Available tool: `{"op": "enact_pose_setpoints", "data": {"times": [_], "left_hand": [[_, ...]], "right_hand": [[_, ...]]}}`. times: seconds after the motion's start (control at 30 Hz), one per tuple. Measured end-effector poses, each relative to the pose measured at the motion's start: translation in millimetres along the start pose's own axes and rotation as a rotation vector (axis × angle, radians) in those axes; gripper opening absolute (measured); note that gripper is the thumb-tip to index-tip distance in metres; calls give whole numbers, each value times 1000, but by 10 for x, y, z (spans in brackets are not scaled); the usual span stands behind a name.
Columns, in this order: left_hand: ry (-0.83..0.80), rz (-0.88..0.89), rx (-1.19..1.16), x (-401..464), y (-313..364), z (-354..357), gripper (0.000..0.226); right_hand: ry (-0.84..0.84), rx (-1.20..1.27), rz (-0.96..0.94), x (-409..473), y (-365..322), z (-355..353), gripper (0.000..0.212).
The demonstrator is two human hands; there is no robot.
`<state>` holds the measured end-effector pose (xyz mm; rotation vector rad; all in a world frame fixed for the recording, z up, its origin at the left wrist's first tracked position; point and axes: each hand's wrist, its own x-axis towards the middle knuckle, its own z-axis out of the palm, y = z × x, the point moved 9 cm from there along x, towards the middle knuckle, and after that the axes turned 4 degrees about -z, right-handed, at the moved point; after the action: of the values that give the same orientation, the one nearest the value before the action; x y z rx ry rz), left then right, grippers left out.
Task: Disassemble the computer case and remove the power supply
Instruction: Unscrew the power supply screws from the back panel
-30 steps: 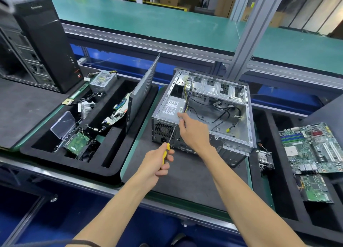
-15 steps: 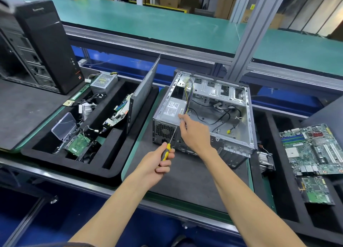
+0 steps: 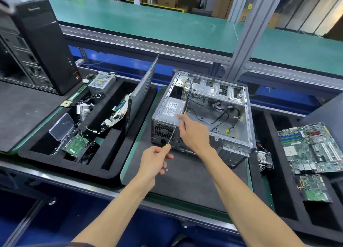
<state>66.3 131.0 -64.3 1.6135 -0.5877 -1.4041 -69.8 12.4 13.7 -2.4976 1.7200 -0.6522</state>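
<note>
The open computer case (image 3: 213,115) lies on its side on the dark surface (image 3: 185,181), long axis running away from the person. The power supply (image 3: 169,110) sits in its near-left corner. The left hand (image 3: 155,160) grips a screwdriver (image 3: 171,138) — tip at the rear panel. The right hand (image 3: 194,133) rests on the supply's edge, fingers curled.
</note>
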Motion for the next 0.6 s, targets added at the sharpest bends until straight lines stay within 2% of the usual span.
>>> {"op": "enact_pose_setpoints", "data": {"times": [0.1, 0.17, 0.23, 0.27, 0.4, 0.47, 0.53, 0.6], "left_hand": [[-87, -144, -73, 27, -113, 79, 37], [-196, -243, -212, 0, -158, 182, 41], [-284, -306, -355, -53, -151, 258, 37], [-290, -299, -356, -56, -134, 258, 34], [-79, -72, -63, 14, -38, 50, 32], [3, 4, -11, 39, -10, -41, 32], [0, -12, 23, 54, -28, -54, 33], [-68, -111, -6, 71, -107, 3, 39]], "right_hand": [[2, -1, -2, 0, -1, 9, 36], [0, 2, -2, -4, -3, 9, 36], [1, 5, -2, -4, -2, 12, 36], [4, 5, -2, -3, -1, 11, 36], [-1, 4, 0, 3, -7, 10, 37], [-6, 1, 2, 6, -3, 20, 37], [-8, -5, 3, 1, -1, 23, 36], [-10, -8, 1, 1, 4, 28, 36]]}}
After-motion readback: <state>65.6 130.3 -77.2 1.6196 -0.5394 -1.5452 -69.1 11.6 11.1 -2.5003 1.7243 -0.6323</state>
